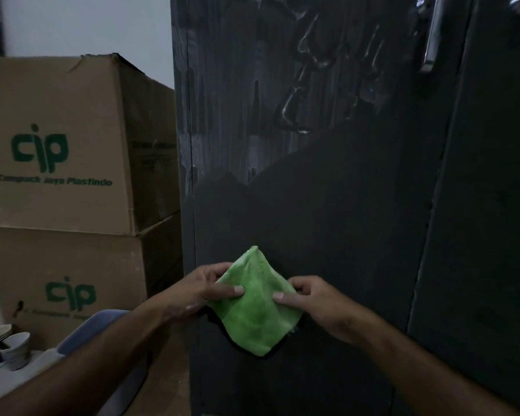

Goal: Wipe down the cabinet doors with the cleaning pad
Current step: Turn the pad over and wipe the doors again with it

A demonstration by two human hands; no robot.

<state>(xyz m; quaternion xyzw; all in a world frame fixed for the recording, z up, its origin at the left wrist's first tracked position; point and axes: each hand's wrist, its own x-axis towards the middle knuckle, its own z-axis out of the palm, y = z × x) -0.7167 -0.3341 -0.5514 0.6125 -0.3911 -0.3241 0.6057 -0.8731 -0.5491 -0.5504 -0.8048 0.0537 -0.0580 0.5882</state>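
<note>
Head view: a green pad (257,304) is pinched by left hand (197,291) and right hand (318,307) before the dark cabinet door (327,190).

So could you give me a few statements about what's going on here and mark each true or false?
1. Both hands hold the green cleaning pad. True: left hand, right hand.
2. The cabinet door is white. False: it is dark grey.
3. Wet streaks show on the door's upper part. True.
4. One cardboard box stands alone. False: it sits on another.
5. Paper cups stand at lower left. True.
</note>
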